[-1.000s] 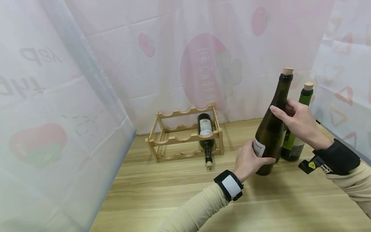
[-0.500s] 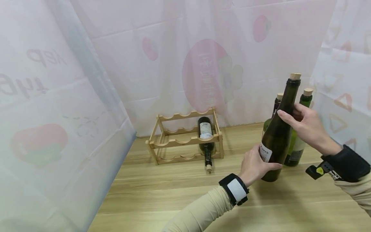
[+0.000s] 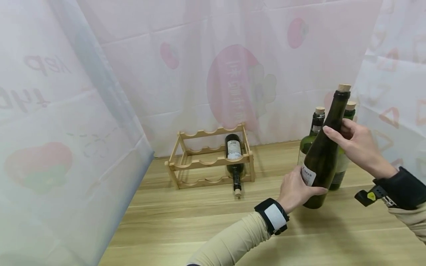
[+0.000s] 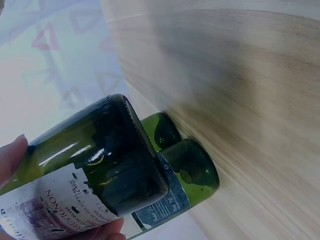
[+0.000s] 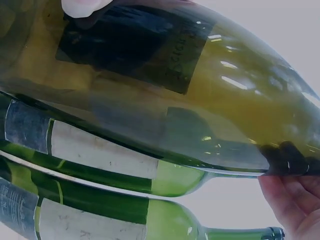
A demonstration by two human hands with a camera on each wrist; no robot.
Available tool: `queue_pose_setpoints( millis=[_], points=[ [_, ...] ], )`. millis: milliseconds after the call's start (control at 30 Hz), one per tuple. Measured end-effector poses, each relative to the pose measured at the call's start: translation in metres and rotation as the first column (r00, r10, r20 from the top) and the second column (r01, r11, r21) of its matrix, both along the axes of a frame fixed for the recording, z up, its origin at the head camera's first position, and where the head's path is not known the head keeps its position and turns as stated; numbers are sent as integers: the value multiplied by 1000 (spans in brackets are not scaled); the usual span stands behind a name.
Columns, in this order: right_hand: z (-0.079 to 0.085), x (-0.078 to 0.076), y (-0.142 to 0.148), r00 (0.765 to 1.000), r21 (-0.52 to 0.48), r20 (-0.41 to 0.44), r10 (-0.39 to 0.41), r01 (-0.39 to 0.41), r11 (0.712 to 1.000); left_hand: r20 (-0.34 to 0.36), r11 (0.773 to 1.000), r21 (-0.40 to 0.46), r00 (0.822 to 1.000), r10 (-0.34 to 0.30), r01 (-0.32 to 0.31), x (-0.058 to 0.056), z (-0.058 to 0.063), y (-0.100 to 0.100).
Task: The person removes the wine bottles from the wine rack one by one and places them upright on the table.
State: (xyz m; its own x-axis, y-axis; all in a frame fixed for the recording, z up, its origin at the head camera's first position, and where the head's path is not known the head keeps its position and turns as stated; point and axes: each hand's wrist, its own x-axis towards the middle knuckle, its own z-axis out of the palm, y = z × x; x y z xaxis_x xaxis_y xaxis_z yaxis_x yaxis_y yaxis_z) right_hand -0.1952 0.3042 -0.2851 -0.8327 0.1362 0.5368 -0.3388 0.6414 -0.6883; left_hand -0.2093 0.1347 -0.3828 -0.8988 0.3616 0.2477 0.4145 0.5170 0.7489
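Only the head view shows the rack, with one bottle lying in it, well left of the held bottle. The left wrist view shows that bottle's base clear of the table, just in front of two standing bottles. The left hand curls round its lower body; the right hand wraps its shoulder, tilting it.

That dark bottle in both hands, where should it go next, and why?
Probably tip the dark bottle flat and carry it left to the wooden rack: left hand grips its base, right hand its neck, and the rack's cradles hold only one bottle.
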Motion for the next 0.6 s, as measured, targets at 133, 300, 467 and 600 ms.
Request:
queue_pose_setpoints(
  millis=[133, 300, 467, 600],
  points=[
    [-1, -1, 1, 1000, 0, 1, 6, -6, 1000, 1, 1000, 0, 1000, -6, 6, -3, -2, 2],
    [-2, 0, 6, 1000, -3, 22, -4, 4, 1000, 18, 1000, 4, 1000, -11, 11, -3, -2, 6],
    [-1, 1, 10, 1000, 1, 15, -12, 12, 1000, 27, 1000, -7, 1000, -2, 3, -2, -1, 10],
    [-2, 3, 13, 1000, 0, 2, -13, 13, 1000, 11, 1000, -23, 1000, 0, 1, -1, -1, 14]
  ],
)
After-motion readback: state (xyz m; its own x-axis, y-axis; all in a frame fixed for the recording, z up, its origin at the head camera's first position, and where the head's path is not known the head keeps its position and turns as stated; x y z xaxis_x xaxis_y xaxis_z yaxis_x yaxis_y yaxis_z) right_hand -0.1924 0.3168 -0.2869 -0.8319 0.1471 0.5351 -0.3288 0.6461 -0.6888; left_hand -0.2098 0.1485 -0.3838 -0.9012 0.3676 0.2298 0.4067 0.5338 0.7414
